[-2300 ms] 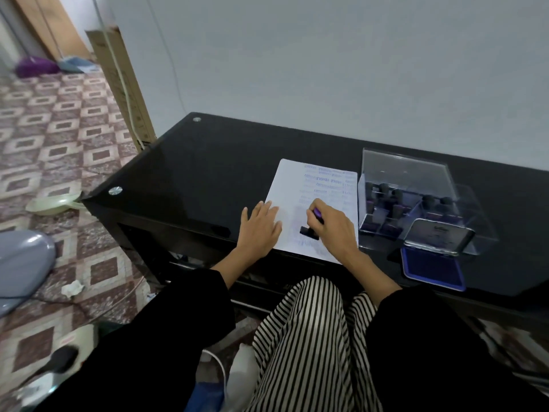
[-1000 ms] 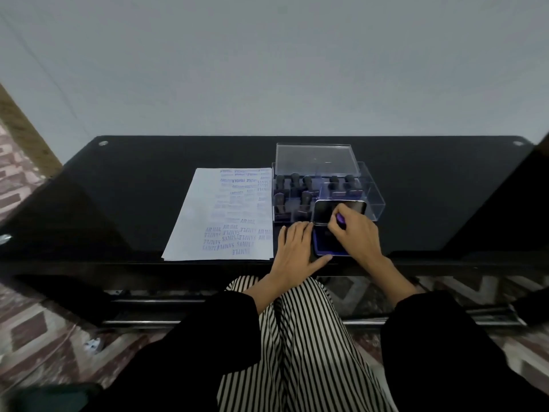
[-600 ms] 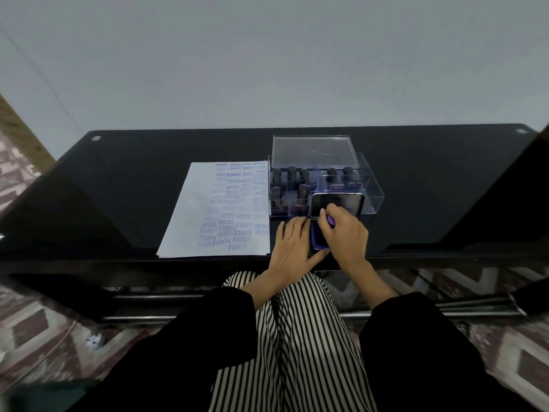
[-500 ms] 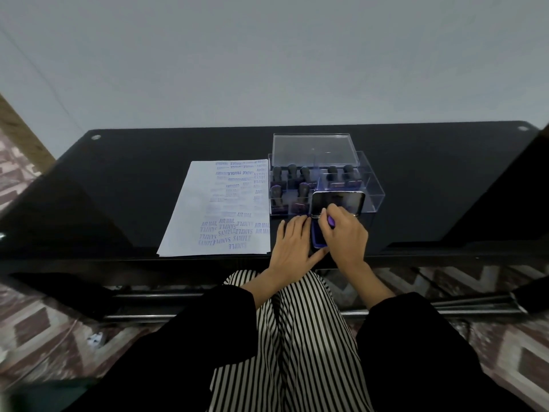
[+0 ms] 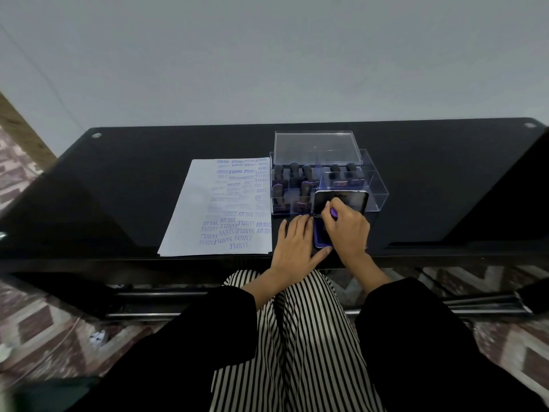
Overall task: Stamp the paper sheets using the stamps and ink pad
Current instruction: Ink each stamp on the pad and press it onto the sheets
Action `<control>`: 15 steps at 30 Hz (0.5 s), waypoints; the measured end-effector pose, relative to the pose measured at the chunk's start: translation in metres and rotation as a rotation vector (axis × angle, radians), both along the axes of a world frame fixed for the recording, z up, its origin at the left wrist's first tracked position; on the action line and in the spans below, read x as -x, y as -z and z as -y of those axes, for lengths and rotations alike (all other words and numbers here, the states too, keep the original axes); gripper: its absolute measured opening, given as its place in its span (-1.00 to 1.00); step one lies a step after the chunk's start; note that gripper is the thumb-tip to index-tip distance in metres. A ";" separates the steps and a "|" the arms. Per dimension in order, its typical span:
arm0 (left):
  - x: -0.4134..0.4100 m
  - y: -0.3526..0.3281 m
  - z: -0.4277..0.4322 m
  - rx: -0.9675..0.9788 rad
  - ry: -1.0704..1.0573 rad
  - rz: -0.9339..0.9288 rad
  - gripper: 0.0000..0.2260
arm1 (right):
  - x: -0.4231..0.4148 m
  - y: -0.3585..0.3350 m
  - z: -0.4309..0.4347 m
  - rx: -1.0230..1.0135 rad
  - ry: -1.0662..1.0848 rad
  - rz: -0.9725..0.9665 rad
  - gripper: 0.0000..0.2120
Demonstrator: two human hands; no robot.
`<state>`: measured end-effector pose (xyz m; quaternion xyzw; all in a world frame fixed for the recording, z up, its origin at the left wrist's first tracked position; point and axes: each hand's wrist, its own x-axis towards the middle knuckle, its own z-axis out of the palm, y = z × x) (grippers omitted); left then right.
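The right hand [image 5: 347, 231] has its grip closed round a stamp [image 5: 333, 213], fingers curled over it so that only the purple handle top shows between thumb and forefinger. The stamp's foot is hidden under the hand, which sits directly over the blue ink pad [image 5: 319, 238]. The pad's lid [image 5: 341, 200] stands raised behind the knuckles. The left hand [image 5: 297, 248] holds nothing: it lies flat on the desk [image 5: 133, 188] just left of the pad, fingers straight, thumb touching the pad's near corner. Behind both hands a clear box [image 5: 375, 188] holds more stamps [image 5: 292, 171] upright in compartments, its cover [image 5: 315, 147] propped up at the back. Just left of the box lies the paper sheet [image 5: 190, 215], marked with blue prints, thickest along its near and right parts
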<state>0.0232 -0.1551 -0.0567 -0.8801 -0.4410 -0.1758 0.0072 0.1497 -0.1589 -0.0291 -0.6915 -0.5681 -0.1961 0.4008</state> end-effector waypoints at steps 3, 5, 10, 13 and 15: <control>0.000 0.000 0.001 0.007 -0.007 -0.015 -0.34 | 0.000 0.003 0.003 -0.024 -0.033 0.003 -0.71; -0.001 -0.001 0.001 0.005 -0.008 -0.012 -0.33 | 0.000 0.003 0.006 -0.041 -0.043 0.023 -0.71; 0.000 -0.001 0.000 -0.006 -0.016 -0.028 -0.34 | 0.001 0.007 0.014 -0.074 -0.102 0.030 -0.74; -0.001 0.001 -0.001 0.005 -0.006 -0.027 -0.32 | 0.001 0.009 0.017 -0.081 -0.117 0.034 -0.75; 0.000 0.000 0.000 0.021 -0.005 -0.025 -0.31 | 0.000 0.009 0.016 -0.079 -0.114 0.038 -0.75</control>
